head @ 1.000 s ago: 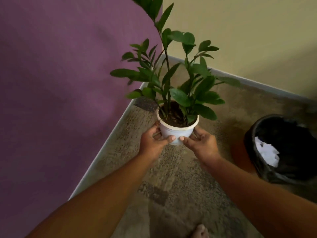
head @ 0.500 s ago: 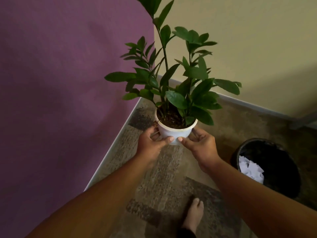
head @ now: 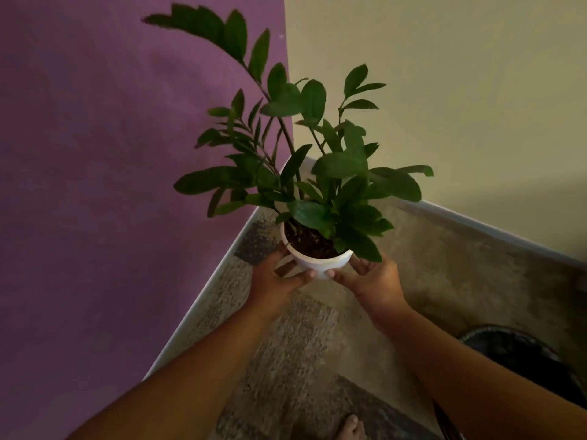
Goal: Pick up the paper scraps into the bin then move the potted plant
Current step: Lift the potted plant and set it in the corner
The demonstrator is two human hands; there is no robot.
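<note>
The potted plant [head: 317, 263] is a small white pot of dark soil with tall green leafy stems, held above the floor near the room's corner. My left hand [head: 276, 281] grips the pot's left side. My right hand [head: 371, 281] grips its right side, and the fingertips of both almost meet at the front. The black bin [head: 521, 354] stands at the lower right, partly cut off behind my right forearm. Its inside is dark and no paper scraps show in it.
A purple wall [head: 111, 185] runs along the left and a cream wall [head: 460, 106] along the back, meeting in a corner behind the plant. Pale skirting edges a mottled carpet floor [head: 286, 360]. My bare toes [head: 351, 428] show at the bottom.
The view has tilted up and toward the corner. The plant stays in both hands and sits closer to the corner, while the bin has slid to the lower right and its white paper has gone from sight.
</note>
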